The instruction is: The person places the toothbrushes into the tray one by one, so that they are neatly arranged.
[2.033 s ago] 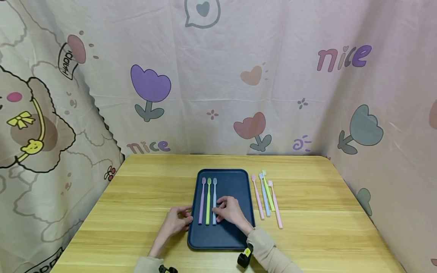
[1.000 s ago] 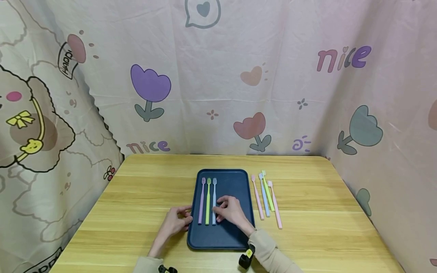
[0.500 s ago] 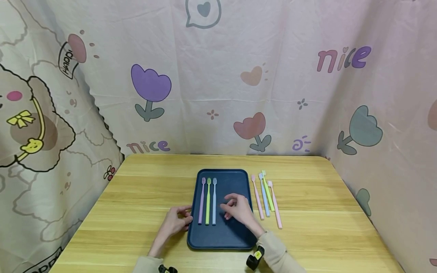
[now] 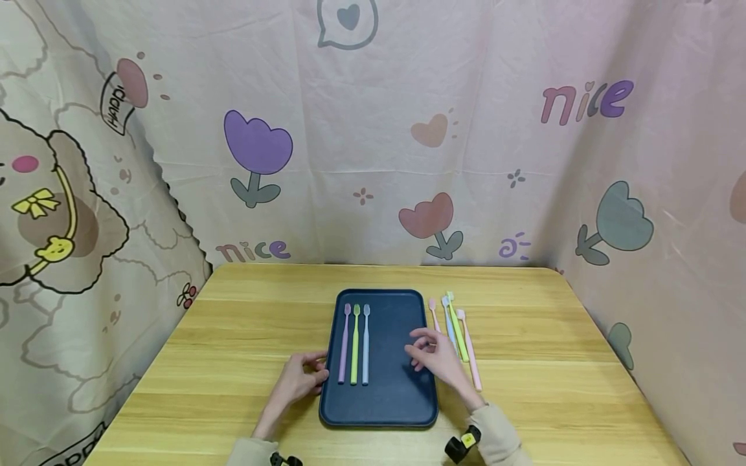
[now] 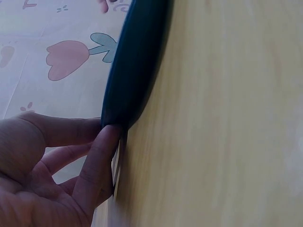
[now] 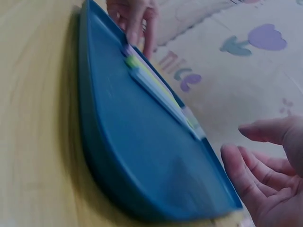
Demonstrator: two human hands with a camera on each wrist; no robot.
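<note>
A dark blue tray (image 4: 402, 395) lies on the table. On its left half a purple toothbrush (image 4: 344, 349), a green toothbrush (image 4: 355, 349) and a blue toothbrush (image 4: 366, 349) lie side by side, heads away from the person. My left hand (image 4: 298, 378) holds the tray's left edge, thumb and index finger at the rim; the left wrist view shows these fingertips close up. Over the tray's right edge hovers my right hand (image 4: 440, 359), its fingers bent loosely. The right wrist view shows a gap between thumb and fingers, with nothing in it.
Right of the tray lie a pink toothbrush (image 4: 434, 314), partly hidden by the right hand, another blue toothbrush (image 4: 449, 320), another green toothbrush (image 4: 458, 330) and a second pink toothbrush (image 4: 471, 349). A patterned curtain (image 4: 350, 162) stands behind the wooden table (image 4: 256, 323).
My right hand has let go of the blue toothbrush on the tray and moved right, to the tray's right edge. The left hand and the tray have stayed put.
</note>
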